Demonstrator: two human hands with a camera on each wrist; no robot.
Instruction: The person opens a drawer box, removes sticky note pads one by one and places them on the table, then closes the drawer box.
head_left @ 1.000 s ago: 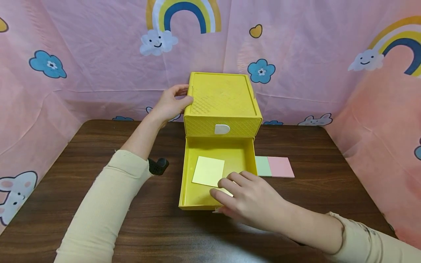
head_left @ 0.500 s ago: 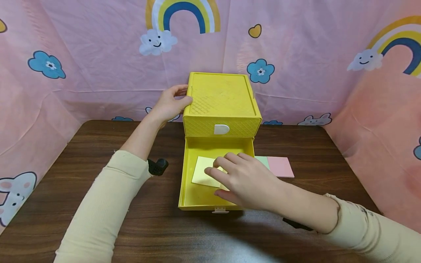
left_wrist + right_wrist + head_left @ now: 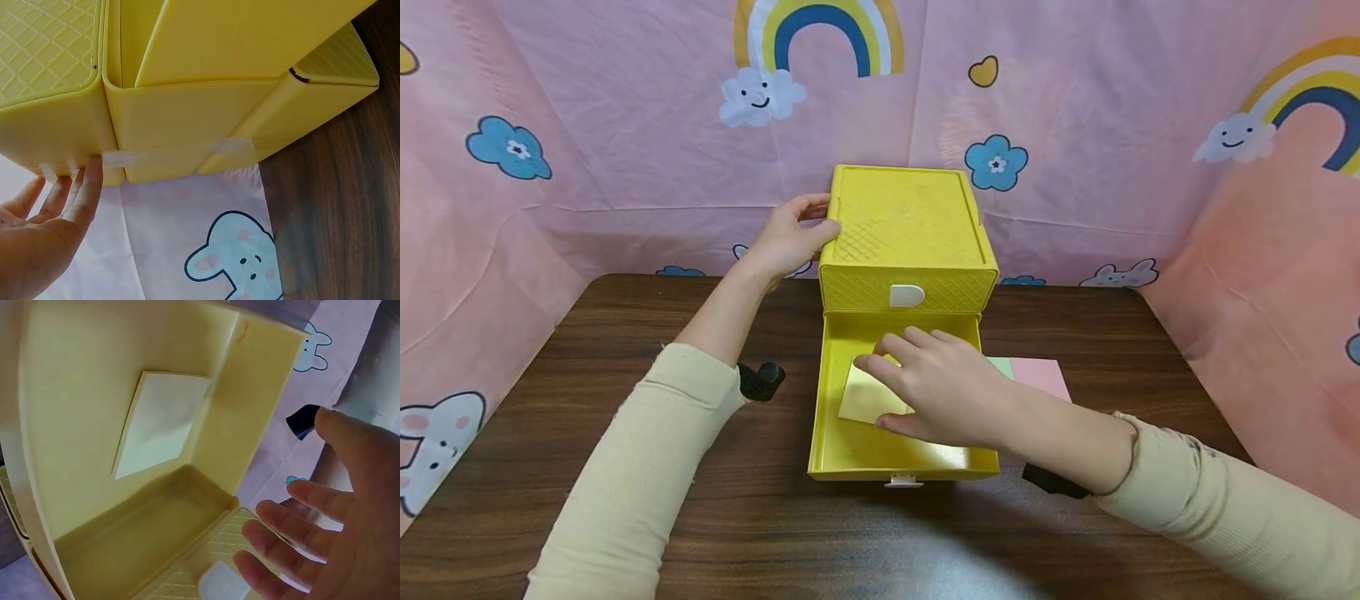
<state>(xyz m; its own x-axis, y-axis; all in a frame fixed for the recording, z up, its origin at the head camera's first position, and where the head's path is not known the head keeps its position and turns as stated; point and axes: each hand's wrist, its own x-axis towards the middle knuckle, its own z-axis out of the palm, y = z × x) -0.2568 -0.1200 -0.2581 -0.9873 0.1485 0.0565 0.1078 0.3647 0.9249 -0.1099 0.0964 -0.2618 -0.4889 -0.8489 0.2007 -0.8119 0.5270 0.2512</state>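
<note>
A yellow drawer cabinet (image 3: pixel 910 217) stands at the table's far side, and a lower drawer (image 3: pixel 827 392) is pulled out toward me. Inside the drawer lies a pale yellow pad of paper (image 3: pixel 868 396), partly hidden by my hand in the head view. My left hand (image 3: pixel 790 237) rests against the cabinet's upper left side, its extended fingers touching the wall in the left wrist view. Above the drawer hovers my right hand (image 3: pixel 940 379), fingers spread and relaxed, holding nothing. In the right wrist view its fingers are apart from the pad (image 3: pixel 162 425).
A green pad (image 3: pixel 1002 367) and a pink pad (image 3: pixel 1041 377) lie side by side on the dark wooden table (image 3: pixel 737 500), right of the drawer. White handles (image 3: pixel 906 295) mark the drawer fronts. A patterned pink cloth (image 3: pixel 662 125) hangs behind and at both sides.
My right hand has moved away from the drawer's front edge, farther in and left over the pale yellow pad. The left hand, cabinet and pads have stayed put.
</note>
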